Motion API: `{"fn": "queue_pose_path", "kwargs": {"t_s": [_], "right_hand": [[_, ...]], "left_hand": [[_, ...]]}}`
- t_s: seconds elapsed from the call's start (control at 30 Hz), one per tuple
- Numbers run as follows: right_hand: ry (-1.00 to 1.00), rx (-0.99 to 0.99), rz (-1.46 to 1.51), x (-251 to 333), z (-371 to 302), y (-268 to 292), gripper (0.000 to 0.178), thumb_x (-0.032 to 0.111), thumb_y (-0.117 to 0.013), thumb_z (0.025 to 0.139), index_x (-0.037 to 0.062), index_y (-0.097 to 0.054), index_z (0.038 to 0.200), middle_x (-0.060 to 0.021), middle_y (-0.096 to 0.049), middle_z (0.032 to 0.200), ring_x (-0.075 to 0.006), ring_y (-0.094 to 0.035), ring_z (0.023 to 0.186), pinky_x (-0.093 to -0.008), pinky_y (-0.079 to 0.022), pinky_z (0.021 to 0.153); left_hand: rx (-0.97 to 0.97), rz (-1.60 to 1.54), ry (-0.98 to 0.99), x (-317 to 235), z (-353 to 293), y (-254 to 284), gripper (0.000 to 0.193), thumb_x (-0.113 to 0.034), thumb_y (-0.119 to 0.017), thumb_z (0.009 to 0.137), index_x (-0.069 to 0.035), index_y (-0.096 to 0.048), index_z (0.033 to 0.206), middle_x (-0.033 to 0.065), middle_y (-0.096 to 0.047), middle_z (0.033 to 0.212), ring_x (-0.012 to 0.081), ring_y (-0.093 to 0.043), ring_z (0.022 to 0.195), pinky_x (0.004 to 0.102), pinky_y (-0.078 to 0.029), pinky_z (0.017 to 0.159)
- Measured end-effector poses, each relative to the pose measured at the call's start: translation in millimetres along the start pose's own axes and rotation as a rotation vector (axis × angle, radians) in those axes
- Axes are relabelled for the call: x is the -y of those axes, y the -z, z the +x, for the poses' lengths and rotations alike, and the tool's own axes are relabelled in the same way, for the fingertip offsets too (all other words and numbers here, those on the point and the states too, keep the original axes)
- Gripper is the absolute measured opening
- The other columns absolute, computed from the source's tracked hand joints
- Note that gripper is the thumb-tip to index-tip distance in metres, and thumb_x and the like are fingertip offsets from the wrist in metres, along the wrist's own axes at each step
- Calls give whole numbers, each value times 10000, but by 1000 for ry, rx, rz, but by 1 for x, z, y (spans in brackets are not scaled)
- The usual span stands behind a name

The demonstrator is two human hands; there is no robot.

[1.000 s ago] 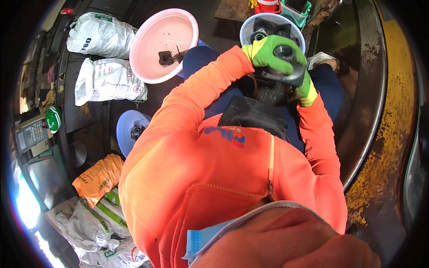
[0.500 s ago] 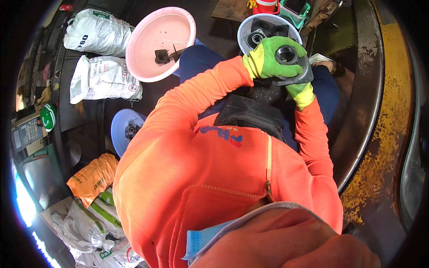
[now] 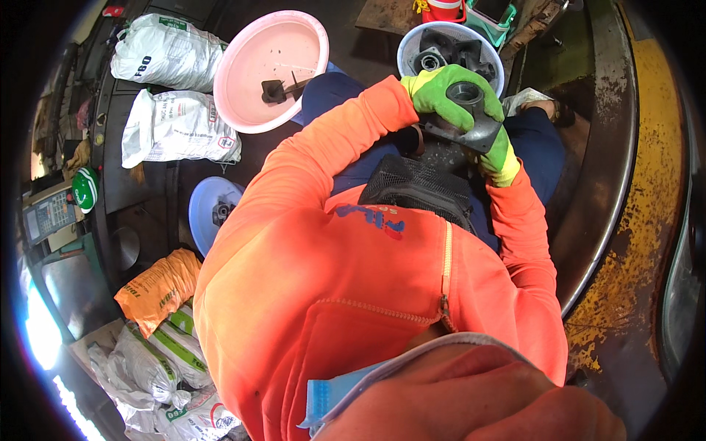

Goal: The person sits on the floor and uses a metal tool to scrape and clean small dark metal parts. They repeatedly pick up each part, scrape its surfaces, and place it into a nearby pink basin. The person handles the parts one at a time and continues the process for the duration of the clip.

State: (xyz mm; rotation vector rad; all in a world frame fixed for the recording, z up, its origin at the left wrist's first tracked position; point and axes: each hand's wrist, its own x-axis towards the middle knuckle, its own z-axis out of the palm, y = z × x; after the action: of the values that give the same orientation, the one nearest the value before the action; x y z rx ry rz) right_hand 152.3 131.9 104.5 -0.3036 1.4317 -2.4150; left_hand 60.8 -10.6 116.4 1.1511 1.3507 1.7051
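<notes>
Both my hands wear green gloves with yellow cuffs and hold one black part with a round hollow collar on a square flange [image 3: 482, 134]. My left hand [image 3: 443, 94] curls over it from the left, its fingers around the collar. From the right and below, my right hand [image 3: 502, 156] grips the flange side; some of its fingers are hidden under the part. Just beyond my hands stands a pale blue basin [image 3: 404, 55] with several similar black parts [image 3: 465, 55] in it.
A pink basin [image 3: 229, 73] with a dark part [image 3: 273, 92] in it stands at left, near white sacks [image 3: 180, 125]. A blue basin [image 3: 202, 213] sits beside my left arm. A red container [image 3: 443, 10] is at the back. A rusty yellow edge [image 3: 647, 184] runs along the right.
The black part has turned and tilted, so its square flange faces nearer me and its collar points more upward. My left fingers have shifted around the collar.
</notes>
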Motion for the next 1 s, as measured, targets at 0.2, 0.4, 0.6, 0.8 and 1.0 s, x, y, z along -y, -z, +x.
{"fn": "queue_pose_path", "kwargs": {"t_s": [0.2, 0.4, 0.6, 0.8, 1.0], "right_hand": [[-51, 26, 436, -15, 0, 2, 503, 116, -670, 835, 42, -468, 1290, -71, -540, 1232, -164, -538, 1098, -279, -463, 910], [63, -43, 460, -23, -3, 9, 495, 149, -641, 868, 45, -451, 1313, -68, -521, 1267, -159, -525, 1125, -273, -463, 912], [481, -245, -700, -10, 17, 48, 375, 149, -707, 792, 5, -591, 1118, -102, -627, 1082, -209, -602, 963, -337, -483, 824], [523, -405, -658, -16, 17, 30, 356, 161, -607, 866, 37, -505, 1184, -77, -593, 1070, -187, -594, 993, -289, -490, 808], [601, -324, -832, -3, 11, 18, 445, 123, -671, 804, 28, -504, 1206, -94, -570, 1143, -213, -573, 1026, -313, -469, 867]], "left_hand": [[150, -87, 11, 11, -2, 5, 542, -158, -719, 602, -2, -596, 1106, 135, -621, 1123, 244, -576, 1077, 379, -431, 961], [248, -35, -2, 1, 7, 9, 598, -196, -742, 602, 5, -580, 1143, 145, -628, 1115, 244, -594, 1056, 363, -445, 940], [-190, 549, -16, -18, 23, 8, 740, -270, -787, 597, 7, -516, 1227, 164, -594, 1153, 238, -585, 1070, 349, -451, 931], [-564, 473, -303, -5, 15, -33, 578, -217, -863, 551, -61, -601, 1041, 113, -620, 1142, 275, -566, 1102, 364, -446, 937], [-361, 410, -333, -20, 12, -29, 479, -74, -790, 611, -38, -593, 1045, 109, -617, 1132, 209, -587, 1014, 344, -482, 869]]}}
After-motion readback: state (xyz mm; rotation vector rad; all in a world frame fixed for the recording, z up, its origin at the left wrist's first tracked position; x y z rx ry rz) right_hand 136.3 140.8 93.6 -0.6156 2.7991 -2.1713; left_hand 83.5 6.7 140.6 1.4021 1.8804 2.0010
